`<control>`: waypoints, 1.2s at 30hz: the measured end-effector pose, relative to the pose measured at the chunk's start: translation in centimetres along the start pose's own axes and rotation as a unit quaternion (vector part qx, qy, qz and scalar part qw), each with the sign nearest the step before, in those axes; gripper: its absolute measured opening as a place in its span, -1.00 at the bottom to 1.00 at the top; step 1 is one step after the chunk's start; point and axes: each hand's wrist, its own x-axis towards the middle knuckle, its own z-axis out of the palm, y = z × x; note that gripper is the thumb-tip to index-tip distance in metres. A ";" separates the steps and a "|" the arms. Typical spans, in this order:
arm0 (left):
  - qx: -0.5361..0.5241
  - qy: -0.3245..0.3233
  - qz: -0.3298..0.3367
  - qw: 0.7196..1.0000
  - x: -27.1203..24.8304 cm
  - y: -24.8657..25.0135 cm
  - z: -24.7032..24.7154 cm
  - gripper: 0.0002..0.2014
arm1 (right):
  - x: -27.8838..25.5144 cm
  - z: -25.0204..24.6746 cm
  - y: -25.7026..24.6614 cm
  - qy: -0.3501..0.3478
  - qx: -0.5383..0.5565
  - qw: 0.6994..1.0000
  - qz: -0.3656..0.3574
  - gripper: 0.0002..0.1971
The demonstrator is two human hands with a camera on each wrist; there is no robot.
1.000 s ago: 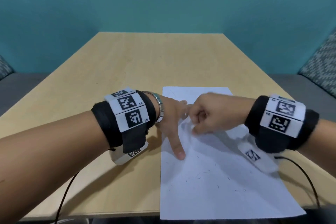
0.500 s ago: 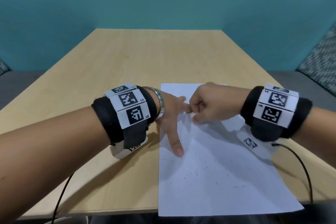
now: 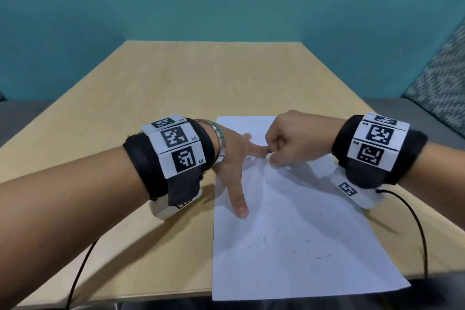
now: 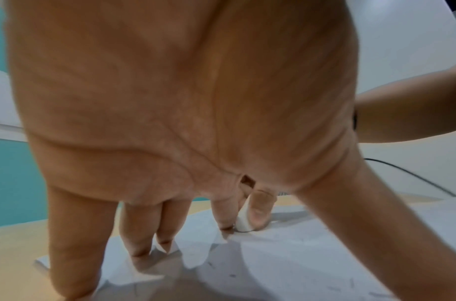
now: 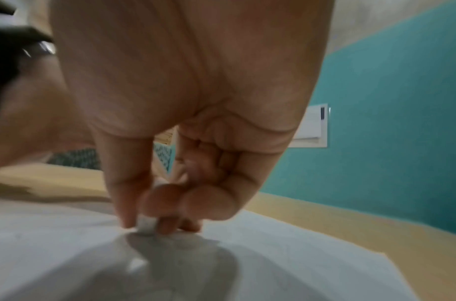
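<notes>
Paper (image 3: 289, 246) lies on wooden table (image 3: 176, 88) before teal wall (image 3: 226, 7).

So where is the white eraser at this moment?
Right wrist view: the white eraser is pinched by the right hand, touching the paper near its far end, right beside the index fingertip of the left hand.

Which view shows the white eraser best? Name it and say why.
Left wrist: the eraser shows sharply, pinched by the right hand against the paper. The right wrist view shows it blurred and half covered. In the head view the fist hides it.
</notes>
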 end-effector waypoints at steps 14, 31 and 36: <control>0.017 -0.005 0.001 1.000 -0.2 0.4 -0.4 0.20 | -2.2 1.3 -1.4 -0.104 0.029 0.993 -0.044 -0.77; 0.011 -0.013 0.004 1.000 0.0 -0.2 -0.5 0.23 | -2.2 1.6 -1.8 -0.090 0.028 0.994 -0.063 -0.78; 0.024 -0.020 -0.007 0.999 0.0 -0.1 -0.5 0.33 | -0.8 -0.1 0.4 -0.001 -0.015 1.000 0.006 -0.83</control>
